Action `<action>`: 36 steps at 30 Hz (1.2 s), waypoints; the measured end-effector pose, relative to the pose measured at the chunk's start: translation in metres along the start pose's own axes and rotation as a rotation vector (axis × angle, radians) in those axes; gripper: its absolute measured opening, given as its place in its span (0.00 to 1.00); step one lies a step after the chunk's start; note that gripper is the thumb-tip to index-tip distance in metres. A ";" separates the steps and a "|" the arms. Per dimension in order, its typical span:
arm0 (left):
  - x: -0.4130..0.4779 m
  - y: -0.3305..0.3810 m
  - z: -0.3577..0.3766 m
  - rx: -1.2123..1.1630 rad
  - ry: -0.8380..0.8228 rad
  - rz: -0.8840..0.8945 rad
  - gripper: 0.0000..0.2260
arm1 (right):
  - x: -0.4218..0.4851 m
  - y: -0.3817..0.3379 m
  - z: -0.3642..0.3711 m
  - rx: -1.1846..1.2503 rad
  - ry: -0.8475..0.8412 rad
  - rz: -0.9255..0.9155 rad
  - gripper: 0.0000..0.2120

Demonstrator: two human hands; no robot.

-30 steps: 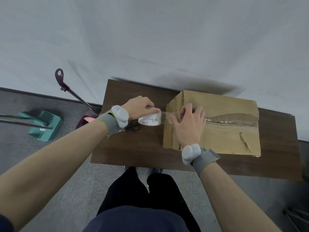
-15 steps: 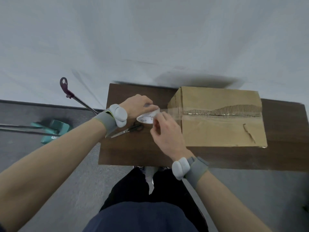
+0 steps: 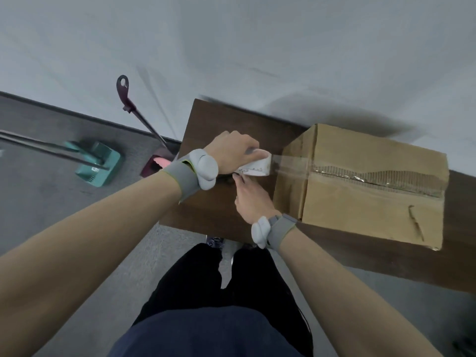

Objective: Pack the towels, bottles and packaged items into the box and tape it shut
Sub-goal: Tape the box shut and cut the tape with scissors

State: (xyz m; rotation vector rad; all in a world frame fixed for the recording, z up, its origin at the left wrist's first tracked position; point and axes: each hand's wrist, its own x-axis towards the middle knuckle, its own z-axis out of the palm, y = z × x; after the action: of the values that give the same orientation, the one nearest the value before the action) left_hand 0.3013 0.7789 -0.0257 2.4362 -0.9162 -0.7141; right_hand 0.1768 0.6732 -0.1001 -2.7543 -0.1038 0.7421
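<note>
Left hand [image 3: 233, 154] grips the tape roll [image 3: 257, 167], strip stretched to the closed box [image 3: 373, 202] on the bench [image 3: 213, 202]; right hand [image 3: 253, 199] sits just beneath the roll, grip unclear; teal dustpan [image 3: 99, 163] on the floor, left.

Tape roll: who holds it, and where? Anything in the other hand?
Left hand grips the tape roll over its top rim. Right hand reaches beneath it; its hold cannot be told.

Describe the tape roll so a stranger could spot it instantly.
Start at the dark wooden table with the cardboard box. Just off the box's left end, the left hand grips the tape roll: a white ring trailing clear tape to the box.
</note>
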 end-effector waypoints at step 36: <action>-0.020 0.014 0.026 0.068 0.098 -0.150 0.21 | 0.020 -0.023 0.044 0.127 0.177 0.094 0.12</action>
State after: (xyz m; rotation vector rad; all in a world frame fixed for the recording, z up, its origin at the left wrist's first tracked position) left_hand 0.2660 0.7779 -0.0322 2.5958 -0.7376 -0.6170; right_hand 0.1722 0.7096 -0.1396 -2.7032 0.1058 0.5054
